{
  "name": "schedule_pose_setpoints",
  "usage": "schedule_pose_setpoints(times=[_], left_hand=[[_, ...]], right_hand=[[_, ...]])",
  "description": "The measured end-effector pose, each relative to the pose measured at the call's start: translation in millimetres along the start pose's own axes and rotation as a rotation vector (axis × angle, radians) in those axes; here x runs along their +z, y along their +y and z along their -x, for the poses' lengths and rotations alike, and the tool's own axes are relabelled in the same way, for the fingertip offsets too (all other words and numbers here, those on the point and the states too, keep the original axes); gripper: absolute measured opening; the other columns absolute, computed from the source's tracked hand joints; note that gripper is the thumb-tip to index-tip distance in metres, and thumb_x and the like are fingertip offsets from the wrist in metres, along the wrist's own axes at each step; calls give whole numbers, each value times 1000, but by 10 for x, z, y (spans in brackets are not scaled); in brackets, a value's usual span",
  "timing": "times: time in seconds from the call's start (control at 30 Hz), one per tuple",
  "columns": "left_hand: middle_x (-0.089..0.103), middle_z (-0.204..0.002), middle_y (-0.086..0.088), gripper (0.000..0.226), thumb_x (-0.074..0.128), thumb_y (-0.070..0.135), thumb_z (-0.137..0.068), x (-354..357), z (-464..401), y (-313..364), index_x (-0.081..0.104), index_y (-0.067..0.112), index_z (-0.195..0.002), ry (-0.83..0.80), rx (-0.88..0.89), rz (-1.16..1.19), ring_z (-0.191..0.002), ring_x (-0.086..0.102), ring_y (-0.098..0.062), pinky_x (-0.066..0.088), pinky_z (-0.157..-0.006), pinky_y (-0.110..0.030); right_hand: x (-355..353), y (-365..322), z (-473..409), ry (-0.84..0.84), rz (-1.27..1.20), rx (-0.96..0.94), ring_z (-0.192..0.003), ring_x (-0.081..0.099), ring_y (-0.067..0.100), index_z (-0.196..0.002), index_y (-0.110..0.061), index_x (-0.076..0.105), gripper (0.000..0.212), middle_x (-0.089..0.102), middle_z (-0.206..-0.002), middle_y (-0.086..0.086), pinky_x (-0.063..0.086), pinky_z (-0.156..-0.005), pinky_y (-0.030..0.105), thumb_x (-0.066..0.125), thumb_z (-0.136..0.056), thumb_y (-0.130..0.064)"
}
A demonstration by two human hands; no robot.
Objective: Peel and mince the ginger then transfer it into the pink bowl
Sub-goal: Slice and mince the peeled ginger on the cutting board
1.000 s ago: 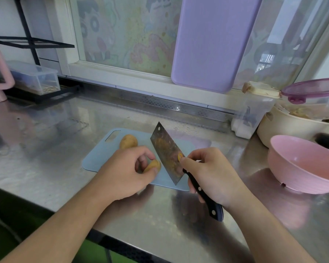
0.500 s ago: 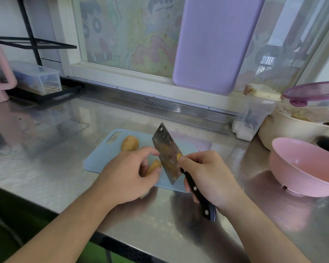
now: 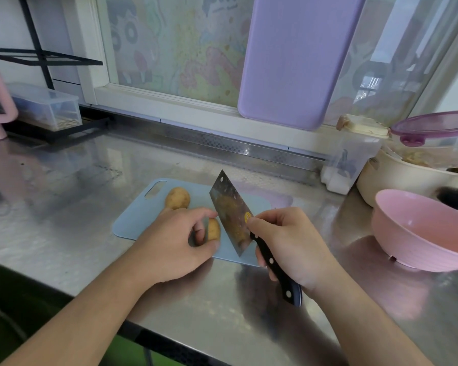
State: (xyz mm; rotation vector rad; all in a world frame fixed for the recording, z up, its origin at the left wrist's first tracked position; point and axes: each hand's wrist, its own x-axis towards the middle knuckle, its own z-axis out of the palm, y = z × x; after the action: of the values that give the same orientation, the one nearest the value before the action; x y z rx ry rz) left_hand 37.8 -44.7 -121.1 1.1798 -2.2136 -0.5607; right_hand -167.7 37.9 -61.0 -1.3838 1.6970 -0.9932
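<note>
- Ginger, a small tan unpeeled knob [image 3: 213, 229], sits on the pale blue plastic cutting board [image 3: 135, 220], pinched in the left hand [image 3: 175, 247].
- The right hand [image 3: 288, 244] grips the black-handled steel cleaver [image 3: 232, 215].
- Risk: the knob rolls, and the blade catches those curled left fingertips [image 3: 212, 212].

Soft, even daylight comes through the window [image 3: 175, 48] at the back, leaving the scene moderately bright with a cool, slightly washed-out tone. The steel tabletop [image 3: 64, 233] gives dull, smeared reflections and pale glare patches, and faint soft shadows lie under the hands and beneath the pink bowl [image 3: 418, 231]. The wide-angle lens bends straight lines toward the edges, and the far corners look soft and slightly blurred
</note>
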Motion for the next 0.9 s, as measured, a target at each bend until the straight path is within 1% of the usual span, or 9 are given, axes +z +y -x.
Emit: schedule_pose_setpoints(times=[0.07,0.17,0.23,0.37,0.47,0.53,0.7,0.83,0.9], left_hand=[[61,-85,15,38,74,50,-87,19,-5,-6,66,35,-121,26,-5,-48,-82,54,6,37,-66,-16],[60,-95,19,43,70,56,-87,2,0,-13,57,47,-127,16,-34,33,-85,56,-2,48,-73,-27],[61,-98,21,33,71,47,-92,-19,-6,-7,59,46,-123,13,-58,94,-86,58,-4,51,-77,-30],[62,-98,21,27,77,32,-91,5,-10,-16,64,41,-113,33,-55,126,-82,57,-7,47,-73,-23],[63,-97,19,28,79,36,-89,15,-25,-24,65,40,-113,49,-57,120,-82,57,-9,50,-73,-27],[62,-96,18,29,78,41,-89,26,-41,-28,65,41,-114,67,-47,99,-83,57,-9,52,-75,-31],[60,-96,19,28,75,42,-90,45,-53,-61,63,43,-116,93,-36,82,-86,56,-7,51,-76,-30],[60,-103,21,19,74,40,-91,14,-40,-47,64,45,-107,91,-44,115,-89,59,-8,53,-76,-32],[60,-102,21,18,75,35,-91,-1,-53,-51,65,44,-102,99,-41,107,-87,59,-8,53,-74,-31]], right_hand=[[5,-12,12,0,1,4,-38,46,24,-82,2,68,32,59,-50,14,41,-42,25,55,-101,-20],[23,-32,23,-15,-6,11,-38,44,24,-86,11,59,36,55,-48,15,39,-43,26,53,-101,-21],[48,-36,16,-37,1,22,-38,43,23,-88,15,53,42,52,-46,14,38,-46,26,52,-103,-25],[102,-61,-8,-84,38,38,-37,42,19,-87,17,54,46,51,-43,13,36,-49,25,49,-104,-26],[135,-135,-52,-108,102,28,-39,46,19,-77,9,56,38,56,-46,15,40,-57,30,47,-102,-19],[133,-202,-115,-123,141,34,-41,46,19,-78,12,58,35,57,-47,14,40,-58,31,48,-98,-15],[60,-345,-285,-133,214,24,-37,39,16,-69,7,61,31,52,-48,8,31,-42,21,51,-92,-12],[96,-306,-277,-108,165,5,-42,40,19,-63,-9,53,36,48,-48,8,33,-50,28,52,-97,-21],[137,-254,-252,-97,127,23,-42,40,19,-64,-12,51,34,47,-49,8,33,-53,31,51,-97,-20]])
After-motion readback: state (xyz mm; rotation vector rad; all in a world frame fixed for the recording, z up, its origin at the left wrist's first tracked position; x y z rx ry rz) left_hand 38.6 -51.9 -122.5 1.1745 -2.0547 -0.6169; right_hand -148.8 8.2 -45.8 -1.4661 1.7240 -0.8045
